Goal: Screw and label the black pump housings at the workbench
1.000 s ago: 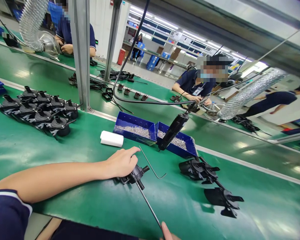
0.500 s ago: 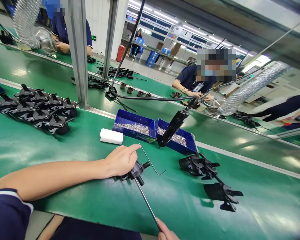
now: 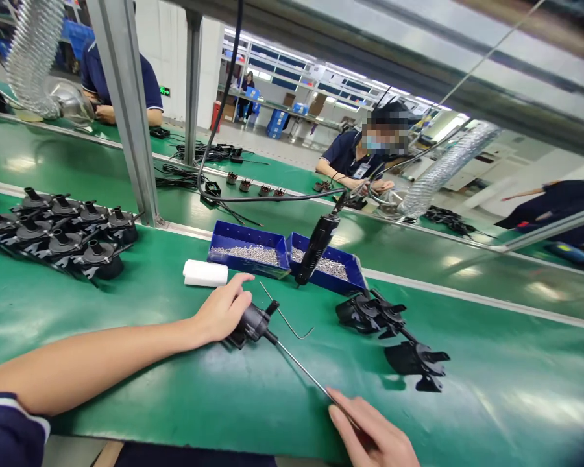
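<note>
My left hand rests on a small black pump part lying on the green bench, fingers curled over its left side. A thin metal rod runs from that part down to my right hand, which pinches its near end at the bottom edge. A bent wire hook lies just behind the part. Two more black parts lie to the right.
Two blue trays of small screws and a white block stand behind. A black hanging power driver dangles over the trays. Several black pump parts are grouped at the left. Other people work across the far belt.
My right hand has come up into view along the rod, which now points more to the right. The left hand has loosened on the pump part. The view shifted left.
</note>
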Action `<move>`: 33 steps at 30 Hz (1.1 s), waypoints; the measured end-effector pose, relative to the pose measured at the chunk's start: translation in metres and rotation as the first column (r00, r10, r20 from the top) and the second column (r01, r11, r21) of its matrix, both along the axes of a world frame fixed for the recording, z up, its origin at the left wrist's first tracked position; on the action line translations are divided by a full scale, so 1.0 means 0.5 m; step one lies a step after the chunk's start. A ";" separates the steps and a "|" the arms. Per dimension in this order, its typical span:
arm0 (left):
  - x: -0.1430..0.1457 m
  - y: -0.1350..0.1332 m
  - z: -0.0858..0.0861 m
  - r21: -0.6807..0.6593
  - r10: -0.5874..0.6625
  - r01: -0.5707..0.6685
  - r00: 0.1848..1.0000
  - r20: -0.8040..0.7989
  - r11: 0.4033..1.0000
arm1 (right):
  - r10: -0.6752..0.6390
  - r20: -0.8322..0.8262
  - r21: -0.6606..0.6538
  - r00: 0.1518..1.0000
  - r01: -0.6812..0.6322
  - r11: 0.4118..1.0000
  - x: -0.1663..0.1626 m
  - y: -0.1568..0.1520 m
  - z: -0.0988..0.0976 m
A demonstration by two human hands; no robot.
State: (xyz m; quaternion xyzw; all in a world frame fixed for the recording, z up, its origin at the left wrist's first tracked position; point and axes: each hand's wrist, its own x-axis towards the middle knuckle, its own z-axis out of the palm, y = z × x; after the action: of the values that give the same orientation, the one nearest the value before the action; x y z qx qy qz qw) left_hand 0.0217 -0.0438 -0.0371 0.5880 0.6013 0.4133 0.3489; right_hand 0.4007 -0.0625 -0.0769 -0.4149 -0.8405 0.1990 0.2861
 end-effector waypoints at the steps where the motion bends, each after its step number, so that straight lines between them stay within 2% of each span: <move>1: 0.002 -0.002 -0.002 0.007 -0.029 0.029 0.999 0.032 1.000 | -0.024 0.004 0.096 1.000 0.023 0.995 -0.008 0.016 0.000; 3: 0.010 -0.012 -0.004 0.030 -0.158 0.156 0.984 0.083 0.987 | -0.089 -0.060 0.197 0.994 0.099 0.975 -0.045 0.035 0.002; 5: 0.019 -0.028 -0.006 0.051 -0.312 0.308 0.944 0.110 0.950 | -0.123 -0.183 0.159 0.975 0.153 0.975 -0.102 0.040 0.014; 8: 0.028 -0.050 -0.010 0.098 -0.480 0.472 0.872 0.090 0.876 | -0.053 -0.301 0.068 0.952 0.077 0.995 -0.190 0.044 0.046; 12: 0.027 -0.056 -0.016 0.143 -0.562 0.551 0.826 0.048 0.822 | 0.069 -0.295 0.069 0.953 -0.051 0.996 -0.250 0.061 0.077; 16: 0.024 -0.051 -0.017 0.128 -0.571 0.564 0.821 0.022 0.816 | 0.127 -0.278 0.142 0.952 -0.091 0.986 -0.263 0.071 0.077; 19: 0.024 -0.049 -0.013 0.114 -0.565 0.559 0.825 0.017 0.821 | 0.107 -0.260 0.167 0.960 -0.065 0.984 -0.268 0.070 0.074; 22: 0.023 -0.049 -0.011 0.098 -0.541 0.538 0.841 0.003 0.837 | 0.053 -0.267 0.131 0.962 -0.018 0.991 -0.274 0.066 0.078; 26: 0.026 -0.049 -0.015 0.089 -0.539 0.537 0.842 -0.005 0.839 | 0.092 -0.302 0.065 0.949 -0.076 0.995 -0.278 0.066 0.089; 27: 0.029 -0.050 -0.016 0.090 -0.521 0.520 0.853 -0.005 0.850 | 0.079 -0.316 0.027 0.946 -0.075 0.997 -0.277 0.068 0.090; 29: 0.035 -0.054 -0.014 0.075 -0.420 0.419 0.907 0.001 0.905 | -0.042 -0.406 -0.155 0.913 -0.023 0.988 -0.271 0.074 0.085; 31: 0.041 -0.059 -0.006 0.016 -0.276 0.276 0.961 -0.022 0.961 | -0.223 -0.503 -0.386 0.835 0.013 0.922 -0.260 0.081 0.073; 33: 0.043 -0.066 0.006 -0.102 -0.225 0.216 0.971 -0.085 0.971 | -0.350 -0.545 -0.548 0.762 -0.007 0.836 -0.244 0.085 0.058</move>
State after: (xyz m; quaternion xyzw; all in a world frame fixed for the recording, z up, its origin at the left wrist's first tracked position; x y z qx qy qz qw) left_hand 0.0434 -0.0770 -0.0342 0.6537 0.5669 0.3149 0.3901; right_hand 0.2789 -0.0199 -0.0482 -0.4642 -0.5675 0.5158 0.4432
